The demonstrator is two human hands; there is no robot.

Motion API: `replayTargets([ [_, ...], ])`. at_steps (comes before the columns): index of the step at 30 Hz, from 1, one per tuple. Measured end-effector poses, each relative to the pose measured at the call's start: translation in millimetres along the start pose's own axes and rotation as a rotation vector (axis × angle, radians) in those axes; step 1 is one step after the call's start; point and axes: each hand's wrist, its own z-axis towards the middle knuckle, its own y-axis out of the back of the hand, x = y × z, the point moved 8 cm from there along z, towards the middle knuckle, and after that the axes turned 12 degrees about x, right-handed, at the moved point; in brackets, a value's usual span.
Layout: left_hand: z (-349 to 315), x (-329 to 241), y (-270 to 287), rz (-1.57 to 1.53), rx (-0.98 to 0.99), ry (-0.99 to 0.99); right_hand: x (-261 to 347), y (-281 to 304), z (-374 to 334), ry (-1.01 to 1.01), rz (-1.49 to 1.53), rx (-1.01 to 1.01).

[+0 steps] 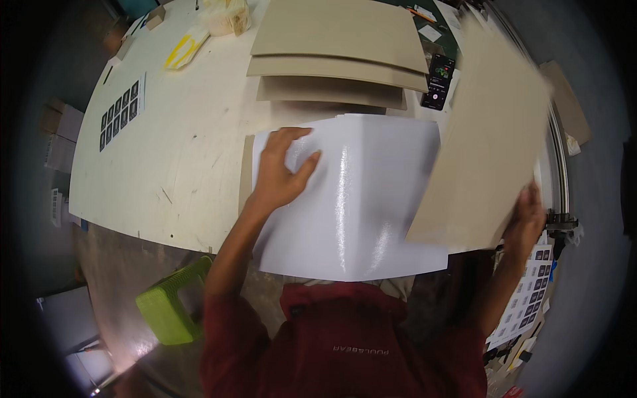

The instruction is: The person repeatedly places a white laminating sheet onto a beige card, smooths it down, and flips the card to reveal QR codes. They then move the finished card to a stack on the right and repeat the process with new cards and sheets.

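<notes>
Two hands work around one landmark, the glossy white sheet, which lies directly in front of the person with its near edge toward the torso. The beige board is located to the right of the sheet; its lower left corner overlaps the sheet's right margin in this view. The board's long axis runs from near to far, leaning slightly rightward at the far end. The right hand is the nearer hand: the board lies to its left and extends beyond it. Its fingers are closed on the board's right edge near the lower end; exact finger placement is blurred. The left hand is over the sheet's far left portion, thumb and fingers spread; contact with the surface cannot be confirmed.

Board appearance: flat, matte, plain beige, four-sided, with motion-softened edges. Sheet appearance: smooth, gently bowed, with bright vertical reflections and a greyer right half. Beyond the sheet is a stack of beige boards, layered unevenly. A phone with a lit screen lies beyond the sheet's far right corner.
</notes>
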Motion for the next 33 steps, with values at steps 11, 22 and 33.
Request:
replayTargets([
  [11,18,-8,-55,0.289,0.282,-0.066,-74,-78,-26,-0.197,-0.108,0.191],
  [22,16,-9,-63,0.440,0.248,-0.166,-90,-77,-30,-0.252,-0.108,0.223],
  [33,16,-10,-65,0.502,0.240,-0.168,-83,-82,-29,-0.263,-0.166,0.209],
])
